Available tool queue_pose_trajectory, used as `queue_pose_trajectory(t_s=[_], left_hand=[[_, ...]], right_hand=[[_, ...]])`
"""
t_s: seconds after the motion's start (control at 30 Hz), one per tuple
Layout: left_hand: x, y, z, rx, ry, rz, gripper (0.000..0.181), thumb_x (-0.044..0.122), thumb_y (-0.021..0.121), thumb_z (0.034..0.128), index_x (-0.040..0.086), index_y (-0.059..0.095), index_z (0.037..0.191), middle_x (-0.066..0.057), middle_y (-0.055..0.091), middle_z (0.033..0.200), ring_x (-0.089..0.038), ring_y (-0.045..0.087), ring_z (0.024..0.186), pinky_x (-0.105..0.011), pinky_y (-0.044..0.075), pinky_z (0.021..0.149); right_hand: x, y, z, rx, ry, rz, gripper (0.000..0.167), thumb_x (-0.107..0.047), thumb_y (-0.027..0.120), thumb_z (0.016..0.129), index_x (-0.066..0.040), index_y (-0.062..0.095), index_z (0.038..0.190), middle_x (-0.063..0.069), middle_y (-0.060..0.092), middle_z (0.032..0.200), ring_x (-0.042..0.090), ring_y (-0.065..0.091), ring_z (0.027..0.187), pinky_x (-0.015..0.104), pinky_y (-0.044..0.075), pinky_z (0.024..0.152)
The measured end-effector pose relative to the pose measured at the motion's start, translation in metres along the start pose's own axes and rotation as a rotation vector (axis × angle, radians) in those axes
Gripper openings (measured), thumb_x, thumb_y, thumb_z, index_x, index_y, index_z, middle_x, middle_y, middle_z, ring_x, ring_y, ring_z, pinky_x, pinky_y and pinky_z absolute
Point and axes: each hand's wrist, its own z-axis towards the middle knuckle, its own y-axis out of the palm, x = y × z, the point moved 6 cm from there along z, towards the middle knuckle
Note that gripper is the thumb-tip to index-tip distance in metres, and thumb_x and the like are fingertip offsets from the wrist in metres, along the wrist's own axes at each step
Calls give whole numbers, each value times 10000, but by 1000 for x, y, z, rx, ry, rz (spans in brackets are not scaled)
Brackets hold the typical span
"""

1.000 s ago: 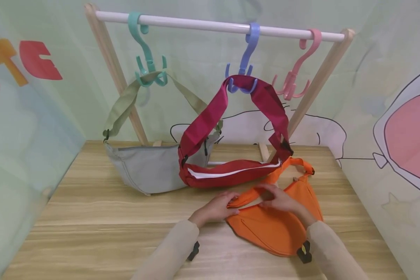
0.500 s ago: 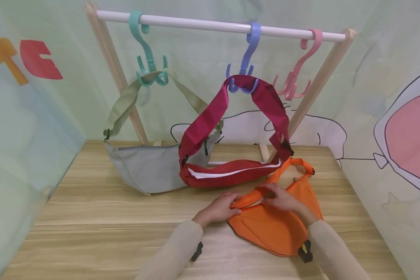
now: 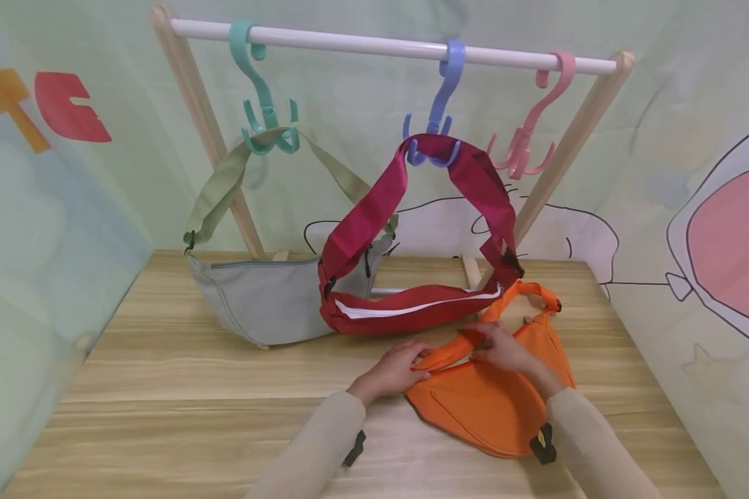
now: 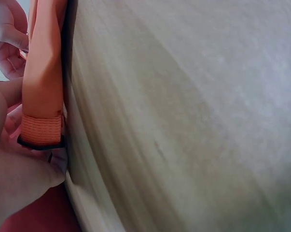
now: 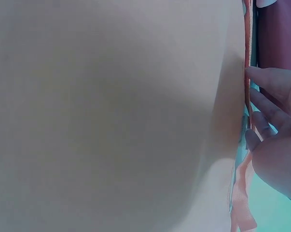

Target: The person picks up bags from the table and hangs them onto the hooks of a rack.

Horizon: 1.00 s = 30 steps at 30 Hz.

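Note:
An orange waist bag [image 3: 480, 416] lies on the wooden table [image 3: 212, 409] at the right. At its left end my left hand [image 3: 390, 371] grips the corner; in the left wrist view, thumb and fingers close around the black ring [image 4: 41, 143] below the orange strap end [image 4: 43, 87]. My right hand [image 3: 505, 350] rests across the strap [image 3: 446, 355] and the bag's top edge. Its fingers [image 5: 275, 82] look fairly straight in the right wrist view, touching the thin orange edge. A washed-out pale surface fills most of that view.
Behind stands a wooden rack with a white bar [image 3: 362, 43]. A green hook [image 3: 265, 104] carries a grey bag [image 3: 274, 298]; a blue hook [image 3: 446, 83] carries a red bag [image 3: 412, 315] close above the orange strap. The pink hook [image 3: 521, 142] bears no bag.
My left hand and sleeve have shifted slightly right, and the bag's left end with them. My right hand has edged a little up and right along the strap. The hanging bags stay put.

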Motion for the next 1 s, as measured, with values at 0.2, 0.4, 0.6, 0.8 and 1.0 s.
queue_pose_trajectory(t_s=[0.2, 0.4, 0.6, 0.8, 1.0], left_hand=[[-2, 1, 0, 8, 8, -19, 390, 158, 650, 849, 82, 542, 1216, -6, 567, 1069, -153, 503, 951, -314, 386, 880], [-2, 1, -1, 26, 34, -30, 344, 128, 633, 860, 57, 553, 1187, 7, 572, 1013, -139, 502, 909, -289, 389, 859], [-1, -1, -2, 63, 76, -44, 252, 100, 628, 859, 46, 577, 1100, -13, 581, 952, -166, 523, 912, -294, 396, 854], [-4, -1, -3, 90, 73, -90, 167, 95, 597, 880, 50, 586, 1041, -1, 578, 891, -133, 524, 835, -266, 422, 800], [-7, -2, -4, 111, 62, -120, 142, 103, 597, 883, 46, 597, 1014, 18, 568, 852, -123, 521, 804, -258, 436, 766]], right_hand=[[-1, 0, -2, 34, -27, -35, 450, 7, 706, 741, 66, 555, 1161, 173, 571, 1068, 225, 433, 845, 317, 421, 700], [-2, 0, -6, 58, -39, -57, 423, 5, 704, 746, 54, 575, 1145, 164, 590, 1076, 289, 454, 950, 437, 399, 810], [0, -1, -9, 62, -51, -45, 406, 36, 687, 741, 66, 580, 1132, 159, 602, 1060, 312, 492, 963, 451, 392, 830], [-1, -1, -11, 54, -155, 39, 390, 140, 656, 707, 124, 574, 1087, 188, 638, 1001, 317, 574, 909, 380, 471, 792], [-1, -2, -13, 66, -199, 89, 353, 181, 622, 702, 128, 586, 1049, 197, 649, 954, 330, 602, 877, 382, 492, 765]])
